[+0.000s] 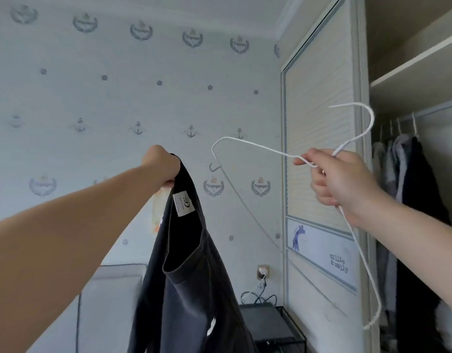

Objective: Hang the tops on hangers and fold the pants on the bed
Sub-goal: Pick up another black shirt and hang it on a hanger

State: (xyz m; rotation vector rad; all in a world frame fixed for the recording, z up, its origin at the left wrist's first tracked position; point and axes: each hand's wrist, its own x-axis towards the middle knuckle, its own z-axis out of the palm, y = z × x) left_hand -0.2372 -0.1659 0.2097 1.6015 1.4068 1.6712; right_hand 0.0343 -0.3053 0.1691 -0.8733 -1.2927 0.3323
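My left hand (161, 166) grips the collar of a dark navy top (191, 284) and holds it up in front of the wall. The top hangs down with its neck opening and white label facing me. My right hand (339, 179) grips a white wire hanger (248, 143) at its neck, below the hook. The hanger is tilted, one arm pointing left toward the top, the other running down past my wrist. Hanger and top are apart, with a gap between them.
An open wardrobe (418, 80) stands at the right, with clothes on hangers (411, 179) on its rail and a shelf above. Its louvred sliding door (319, 123) is beside it. Below are a black wire table (273, 324), a wall socket with cables (262, 272), and a grey headboard (112, 296).
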